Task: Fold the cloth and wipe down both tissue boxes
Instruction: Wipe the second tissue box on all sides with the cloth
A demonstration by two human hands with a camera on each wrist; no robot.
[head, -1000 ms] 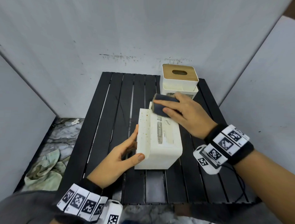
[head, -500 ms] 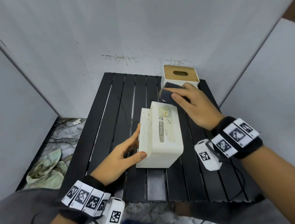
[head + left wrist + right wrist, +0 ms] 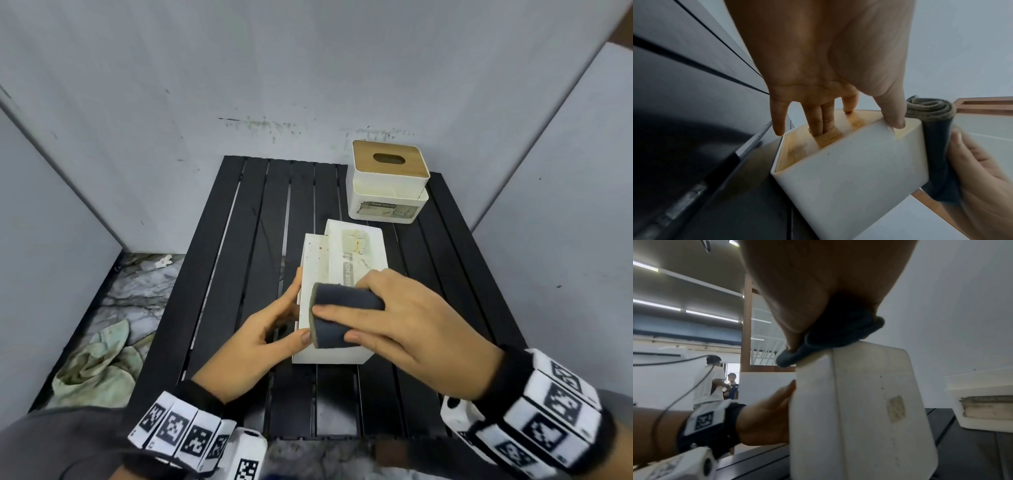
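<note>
A white tissue box (image 3: 346, 253) lies on its side in the middle of the black slatted table (image 3: 239, 246). My left hand (image 3: 294, 308) grips its left side; in the left wrist view the fingers (image 3: 822, 123) lie on the wooden lid, two of them dipping into the slot, with the thumb over the white edge. My right hand (image 3: 346, 308) holds a folded dark blue-grey cloth (image 3: 329, 329) and presses it on the near end of the box's upper face. The second tissue box (image 3: 388, 192), white with a wooden lid, stands upright at the back right.
Grey walls enclose the table on three sides. A crumpled pale green rag (image 3: 99, 363) lies on the marble floor to the left. In the right wrist view, people (image 3: 715, 382) stand far off in the background.
My right hand has drawn the cloth from the far end of the box's upper face to its near end. The left hand keeps its hold on the box.
</note>
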